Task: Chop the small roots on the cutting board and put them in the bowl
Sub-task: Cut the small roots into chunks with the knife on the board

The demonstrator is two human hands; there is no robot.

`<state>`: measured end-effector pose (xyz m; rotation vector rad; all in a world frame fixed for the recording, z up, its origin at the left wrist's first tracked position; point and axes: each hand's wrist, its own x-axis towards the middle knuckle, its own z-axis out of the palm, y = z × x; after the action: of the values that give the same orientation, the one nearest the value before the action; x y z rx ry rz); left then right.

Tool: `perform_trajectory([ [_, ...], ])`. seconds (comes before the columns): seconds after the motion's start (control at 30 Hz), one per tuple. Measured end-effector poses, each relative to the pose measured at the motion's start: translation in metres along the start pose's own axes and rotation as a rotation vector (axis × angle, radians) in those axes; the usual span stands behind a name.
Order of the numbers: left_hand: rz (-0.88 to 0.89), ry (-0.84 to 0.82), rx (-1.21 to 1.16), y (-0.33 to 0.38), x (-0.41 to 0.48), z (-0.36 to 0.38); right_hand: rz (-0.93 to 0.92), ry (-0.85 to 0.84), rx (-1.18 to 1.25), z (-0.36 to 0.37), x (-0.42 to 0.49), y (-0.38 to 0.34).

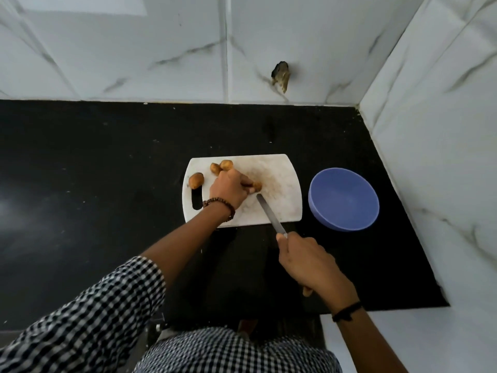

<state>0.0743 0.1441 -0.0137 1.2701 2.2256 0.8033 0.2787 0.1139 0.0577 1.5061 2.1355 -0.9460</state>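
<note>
The black counter is the biggest thing in front of me. White tile walls stand behind it and on its right side. My checked sleeve covers the top part of my left arm.

The white cutting board lies flat on the counter, near the middle. The blue bowl sits on the counter just to the right of the board, close to it but not touching.

My right hand is closed tight round the handle of the knife. This hand is over the counter, on my side of the board. The long blade points up and left, across the near edge of the board. My left hand is on the board with its fingers curled down on 1 root, and it holds that root near the middle of the board. The knife tip is just beside this root. I cannot tell if the tip touches the board.

2 more roots touch each other by the far edge of the board, just behind my left hand. The last root lies alone at the left end, just above the board's handle hole.

A bead band is on my left wrist and a dark band is on my right wrist. The back wall has a small broken hole.
</note>
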Motion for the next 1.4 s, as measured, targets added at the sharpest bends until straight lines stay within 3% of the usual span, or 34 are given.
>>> perform_trajectory([
  [0.13, 0.028, -0.053, 0.112, -0.002, 0.004, -0.001, 0.007, 0.072, 0.167, 0.002, -0.003, 0.007],
  [0.27, 0.177, -0.077, 0.251, 0.006, 0.007, -0.002, 0.035, 0.146, 0.345, -0.001, 0.010, 0.003],
  [0.37, 0.220, -0.104, 0.309, 0.015, 0.010, -0.004, -0.052, 0.249, 0.407, 0.000, 0.033, -0.005],
  [0.57, 0.038, -0.034, 0.111, 0.016, 0.009, -0.001, -0.162, 0.365, 0.413, -0.002, 0.085, -0.026],
  [0.73, -0.108, 0.073, 0.017, 0.014, 0.004, 0.004, -0.171, 0.345, 0.467, -0.002, 0.112, -0.044],
  [0.97, -0.005, -0.081, -0.083, -0.004, 0.001, -0.006, -0.155, 0.398, 0.573, 0.008, 0.106, -0.028],
  [1.27, 0.065, -0.001, -0.105, -0.008, -0.002, -0.006, -0.159, 0.303, 0.517, 0.021, 0.081, -0.030],
  [1.4, 0.018, 0.028, -0.142, -0.009, -0.003, -0.004, -0.161, 0.286, 0.473, 0.031, 0.078, -0.031],
])
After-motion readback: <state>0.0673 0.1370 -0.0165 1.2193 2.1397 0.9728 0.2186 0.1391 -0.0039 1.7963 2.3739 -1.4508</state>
